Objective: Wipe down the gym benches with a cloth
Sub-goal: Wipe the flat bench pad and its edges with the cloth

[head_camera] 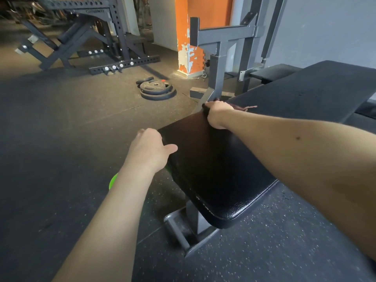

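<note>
The fingers [212, 104] of the right hand [218, 115] were curled tight round the dark cloth [248, 107]; the cloth sat under them at the far corner of the bench [213, 171] surface; the left hand [150, 149] held the near side edge, thumb on top. The seat looked shiny, so maybe partly wiped; the back pad [317, 88] looked dull and dusty, so most wiping seemed left to do.

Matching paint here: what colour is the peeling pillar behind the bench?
Orange pillar, flaking to white; head view.
</note>
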Demonstrator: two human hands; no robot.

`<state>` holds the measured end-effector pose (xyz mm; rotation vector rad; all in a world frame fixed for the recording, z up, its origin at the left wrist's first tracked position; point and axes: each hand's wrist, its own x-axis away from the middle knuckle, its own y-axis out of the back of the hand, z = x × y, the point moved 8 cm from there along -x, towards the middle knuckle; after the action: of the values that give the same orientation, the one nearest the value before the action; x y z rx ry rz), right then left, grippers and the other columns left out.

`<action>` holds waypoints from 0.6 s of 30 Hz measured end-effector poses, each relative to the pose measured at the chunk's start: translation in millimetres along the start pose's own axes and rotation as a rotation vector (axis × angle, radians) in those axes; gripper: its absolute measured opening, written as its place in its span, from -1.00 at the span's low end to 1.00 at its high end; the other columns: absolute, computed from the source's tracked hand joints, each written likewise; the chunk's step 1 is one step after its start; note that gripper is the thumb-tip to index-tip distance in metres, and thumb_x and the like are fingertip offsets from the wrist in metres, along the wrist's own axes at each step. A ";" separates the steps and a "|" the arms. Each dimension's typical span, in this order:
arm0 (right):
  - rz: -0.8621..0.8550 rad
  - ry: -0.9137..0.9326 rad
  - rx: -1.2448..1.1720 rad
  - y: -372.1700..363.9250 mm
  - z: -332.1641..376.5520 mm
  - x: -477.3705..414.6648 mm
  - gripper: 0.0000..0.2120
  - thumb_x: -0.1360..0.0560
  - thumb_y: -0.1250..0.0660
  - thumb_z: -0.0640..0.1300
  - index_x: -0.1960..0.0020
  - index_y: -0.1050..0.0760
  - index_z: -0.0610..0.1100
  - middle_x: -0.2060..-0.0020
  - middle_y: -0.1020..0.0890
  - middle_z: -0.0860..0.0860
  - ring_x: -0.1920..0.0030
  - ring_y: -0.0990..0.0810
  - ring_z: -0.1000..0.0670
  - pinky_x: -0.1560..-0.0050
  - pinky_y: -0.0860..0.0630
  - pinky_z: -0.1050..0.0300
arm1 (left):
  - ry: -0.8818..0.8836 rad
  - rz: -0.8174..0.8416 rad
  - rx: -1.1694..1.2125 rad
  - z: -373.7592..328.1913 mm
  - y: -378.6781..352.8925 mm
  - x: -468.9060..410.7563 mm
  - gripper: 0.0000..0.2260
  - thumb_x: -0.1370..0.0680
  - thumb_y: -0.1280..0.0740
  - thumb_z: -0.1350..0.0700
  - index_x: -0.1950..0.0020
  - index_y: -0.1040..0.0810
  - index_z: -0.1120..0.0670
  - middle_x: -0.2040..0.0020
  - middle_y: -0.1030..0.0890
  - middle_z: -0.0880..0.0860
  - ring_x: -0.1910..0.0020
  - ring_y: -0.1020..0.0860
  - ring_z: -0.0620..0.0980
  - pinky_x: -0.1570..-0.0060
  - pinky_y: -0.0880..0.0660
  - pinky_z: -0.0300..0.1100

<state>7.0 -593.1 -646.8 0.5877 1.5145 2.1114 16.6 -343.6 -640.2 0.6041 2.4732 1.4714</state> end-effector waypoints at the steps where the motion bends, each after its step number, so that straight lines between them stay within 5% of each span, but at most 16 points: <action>1: 0.020 0.023 -0.015 -3.5 9.4 11.6 -0.45 -0.61 -0.24 -0.29 -0.57 -0.29 -0.04 -0.50 -0.34 -0.14 -0.50 -0.31 -0.24 -0.46 -0.30 -0.16 | -0.003 0.000 -0.012 0.9 -1.2 -1.7 -0.45 -0.57 -0.42 -0.15 -0.47 -0.49 0.12 -0.45 -0.50 0.14 -0.36 -0.52 0.18 -0.28 -0.50 0.01; 5: 0.106 0.255 -0.070 -24.6 61.1 74.8 -0.40 -0.64 -0.20 -0.27 -0.63 -0.18 0.04 -0.61 -0.19 -0.10 -0.59 -0.16 -0.19 -0.55 -0.15 -0.10 | -0.026 -0.013 -0.048 4.0 -3.5 -4.8 -0.51 -0.57 -0.42 -0.14 -0.40 -0.56 0.13 -0.36 -0.55 0.15 -0.24 -0.58 0.17 -0.09 -0.54 -0.03; 8: 0.158 0.443 -0.040 -39.6 86.7 118.2 -0.41 -0.66 -0.13 -0.27 -0.65 -0.11 0.00 -0.64 -0.09 -0.06 -0.64 0.02 -0.08 -0.58 0.09 0.04 | -0.054 -0.016 -0.049 5.0 -1.8 -5.8 -0.72 -0.57 -0.40 -0.10 0.03 -0.67 0.12 -0.03 -0.59 0.24 0.18 -0.56 0.16 0.29 -0.41 -0.05; 10: 0.182 0.449 -0.067 -34.3 79.3 122.8 -0.41 -0.67 -0.10 -0.29 -0.64 -0.12 0.03 -0.64 -0.09 -0.06 -0.64 0.01 -0.08 -0.57 0.07 0.05 | -0.054 0.007 -0.022 6.9 0.6 -4.2 -0.76 -0.60 -0.32 -0.01 0.14 -0.65 0.11 -0.05 -0.62 0.23 0.14 -0.57 0.16 0.16 -0.48 -0.03; 12: 0.184 0.361 -0.087 -21.8 55.8 108.1 -0.38 -0.66 -0.13 -0.30 -0.63 -0.14 0.11 -0.64 -0.10 -0.07 -0.63 -0.04 -0.14 -0.58 -0.02 -0.06 | -0.051 0.041 0.046 9.3 2.6 -1.6 -0.79 -0.63 -0.24 0.11 0.04 -0.65 0.12 -0.20 -0.63 0.24 -0.12 -0.58 0.24 -0.15 -0.50 0.00; 15: 0.121 0.153 -0.084 -1.0 15.2 88.6 -0.32 -0.63 -0.21 -0.31 -0.63 -0.14 0.15 -0.63 -0.12 -0.10 -0.61 -0.07 -0.24 -0.55 -0.10 -0.25 | -0.032 0.079 0.089 15.3 6.1 5.7 -0.79 -0.63 -0.22 0.18 -0.08 -0.65 0.20 -0.20 -0.64 0.27 -0.21 -0.57 0.24 -0.22 -0.46 -0.06; 18: 0.113 0.145 -0.085 -4.5 20.6 100.7 -0.35 -0.64 -0.21 -0.29 -0.64 -0.12 0.09 -0.63 -0.09 -0.14 -0.62 -0.03 -0.25 -0.57 -0.07 -0.20 | -0.021 0.074 0.094 21.5 15.5 8.9 -0.74 -0.61 -0.25 0.17 -0.17 -0.63 0.27 -0.14 -0.66 0.24 -0.13 -0.62 0.23 -0.24 -0.51 0.01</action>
<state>-60.4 -515.8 -638.0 0.5100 1.4898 2.3373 20.4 -316.1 -636.8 0.7319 2.5413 1.3730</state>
